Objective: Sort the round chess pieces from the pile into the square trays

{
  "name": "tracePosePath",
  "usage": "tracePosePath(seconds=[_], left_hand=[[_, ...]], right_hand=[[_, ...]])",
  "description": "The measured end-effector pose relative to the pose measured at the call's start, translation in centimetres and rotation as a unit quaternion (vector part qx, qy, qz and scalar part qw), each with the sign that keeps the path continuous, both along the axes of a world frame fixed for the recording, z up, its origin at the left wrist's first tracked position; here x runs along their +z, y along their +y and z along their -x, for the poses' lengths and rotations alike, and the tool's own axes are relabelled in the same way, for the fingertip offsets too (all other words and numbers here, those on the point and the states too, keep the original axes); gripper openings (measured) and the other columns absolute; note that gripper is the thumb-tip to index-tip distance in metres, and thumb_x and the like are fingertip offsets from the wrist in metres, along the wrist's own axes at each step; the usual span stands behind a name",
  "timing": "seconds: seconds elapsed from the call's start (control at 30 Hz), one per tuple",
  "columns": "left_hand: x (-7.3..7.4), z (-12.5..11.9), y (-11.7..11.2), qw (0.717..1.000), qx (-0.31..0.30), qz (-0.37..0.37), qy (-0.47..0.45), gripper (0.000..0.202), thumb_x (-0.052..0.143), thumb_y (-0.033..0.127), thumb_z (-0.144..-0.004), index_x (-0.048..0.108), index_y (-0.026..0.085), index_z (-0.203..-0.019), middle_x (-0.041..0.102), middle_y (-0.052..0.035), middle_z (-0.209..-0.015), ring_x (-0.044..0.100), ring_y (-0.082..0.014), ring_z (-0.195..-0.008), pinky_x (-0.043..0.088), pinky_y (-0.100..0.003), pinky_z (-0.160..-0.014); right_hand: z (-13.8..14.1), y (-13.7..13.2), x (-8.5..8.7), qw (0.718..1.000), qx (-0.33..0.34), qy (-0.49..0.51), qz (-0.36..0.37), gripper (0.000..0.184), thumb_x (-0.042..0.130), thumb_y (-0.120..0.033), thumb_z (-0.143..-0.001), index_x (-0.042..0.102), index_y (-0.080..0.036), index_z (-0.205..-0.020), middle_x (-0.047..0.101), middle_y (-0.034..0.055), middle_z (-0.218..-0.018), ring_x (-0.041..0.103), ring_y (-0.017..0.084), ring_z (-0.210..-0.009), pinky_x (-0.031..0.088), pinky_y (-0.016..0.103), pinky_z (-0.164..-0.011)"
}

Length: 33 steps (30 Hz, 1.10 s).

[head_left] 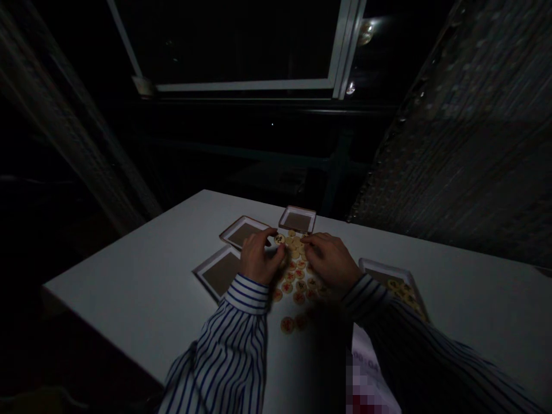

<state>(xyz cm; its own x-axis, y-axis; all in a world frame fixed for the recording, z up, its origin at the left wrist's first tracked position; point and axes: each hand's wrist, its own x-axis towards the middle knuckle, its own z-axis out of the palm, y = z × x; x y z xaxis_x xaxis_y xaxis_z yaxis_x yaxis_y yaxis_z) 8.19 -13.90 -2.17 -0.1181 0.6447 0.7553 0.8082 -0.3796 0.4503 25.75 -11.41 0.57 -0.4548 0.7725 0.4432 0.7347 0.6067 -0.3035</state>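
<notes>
Left hand (259, 257): at frame centre, just left of the pile; thumb and forefinger are closed around 1 disc (279, 238), lifted off at the pile's upper left edge.
Right hand (331, 261): just right of centre, knuckles up, fingers curled down onto the top of the pile; whether they pinch a piece I cannot tell.
Pile of discs (297, 270): small round pale pieces with red marks on their faces, lying loose and partly overlapping between the 2 hands, a few strays trailing toward the lower middle.
Handling: probably light, stiff and smooth, so apt to slide or roll; each looks best taken by its rim with 2 fingertips, since the flat faces give little grip.
Empty trays (202, 269): 3 shallow square ones with pale rims and brown floors, left of and above the pile, near it.
Filled tray (379, 265): right of the right hand, already holding several discs.
Table (142, 287): white, filling the lower half.
Sleeves (233, 345): striped, running in from the bottom edge.
Surroundings: dark; a window frame (245, 86) crosses the top.
</notes>
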Motion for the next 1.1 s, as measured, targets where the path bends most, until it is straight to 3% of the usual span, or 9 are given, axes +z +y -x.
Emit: tracePosePath(seconds=[0.43,0.83,1.1], left_hand=[[0.2,-3.3,-1.3,0.995,-0.083,-0.009,0.053,0.029,0.061,0.027,-0.072,0.054,0.016,-0.098,0.064,-0.0051,-0.088,0.056,-0.0182,-0.076,0.042,-0.033,-0.074],[0.1,-5.2,-1.7,0.994,-0.109,-0.008,0.017,0.027,0.061,0.026,-0.073,0.054,0.017,-0.098,0.064,-0.0039,-0.087,0.056,-0.0162,-0.075,0.043,-0.032,-0.074],[0.9,-6.9,-1.9,0.991,-0.129,0.003,0.019,0.027,0.061,0.026,-0.073,0.054,0.018,-0.098,0.064,-0.004,-0.09,0.056,-0.0172,-0.079,0.043,-0.033,-0.075]], right_hand=[[-5.4,-1.8,1.6,0.999,-0.046,0.012,-0.009,0.027,0.045,-0.02,-0.081,0.065,-0.016,-0.098,0.067,0.0065,-0.095,0.059,0.019,-0.089,0.043,0.035,-0.083],[-8.4,-3.0,2.8,0.991,-0.08,0.1,0.042,0.026,0.047,-0.024,-0.081,0.065,-0.018,-0.098,0.068,0.0033,-0.096,0.061,0.017,-0.088,0.046,0.03,-0.08],[-9.3,-3.0,2.7,0.991,-0.062,0.097,0.07,0.025,0.047,-0.024,-0.08,0.066,-0.019,-0.096,0.069,0.0028,-0.093,0.062,0.017,-0.085,0.046,0.029,-0.078]])
